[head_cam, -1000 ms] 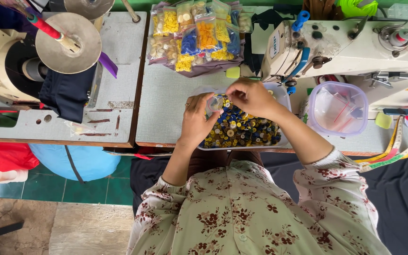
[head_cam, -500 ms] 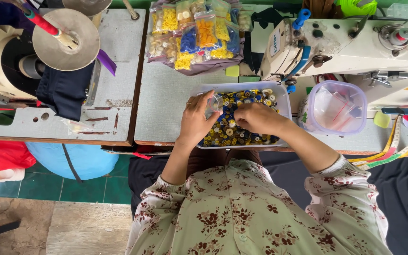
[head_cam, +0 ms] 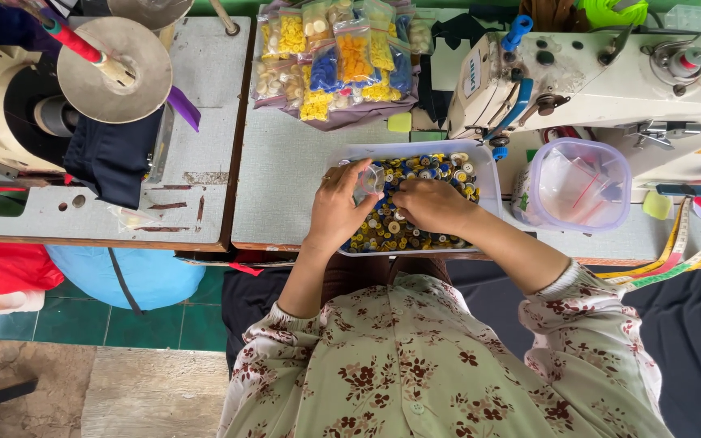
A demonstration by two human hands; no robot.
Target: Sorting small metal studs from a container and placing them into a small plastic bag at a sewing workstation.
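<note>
A clear plastic tray (head_cam: pixel 487 174) full of mixed yellow, blue and white buttons (head_cam: pixel 448 170) lies on the grey table in front of me. My left hand (head_cam: pixel 341 207) rests over the tray's left side and holds a small clear plastic bag (head_cam: pixel 369 180) between thumb and fingers. My right hand (head_cam: pixel 430 204) lies palm down on the buttons in the middle of the tray, its fingertips right next to the bag. Whether it pinches a button is hidden.
A heap of small bags of sorted buttons (head_cam: pixel 336 57) lies behind the tray. A white sewing machine (head_cam: pixel 610 73) stands at right, with a lidded clear tub (head_cam: pixel 579 185) and a measuring tape (head_cam: pixel 675 251) beside it. A metal disc on a machine (head_cam: pixel 115 61) is at left.
My right hand dropped from above the tray's far edge onto the buttons and now rests in the middle. The left hand stayed over the tray's left side, and the small bag now shows in it.
</note>
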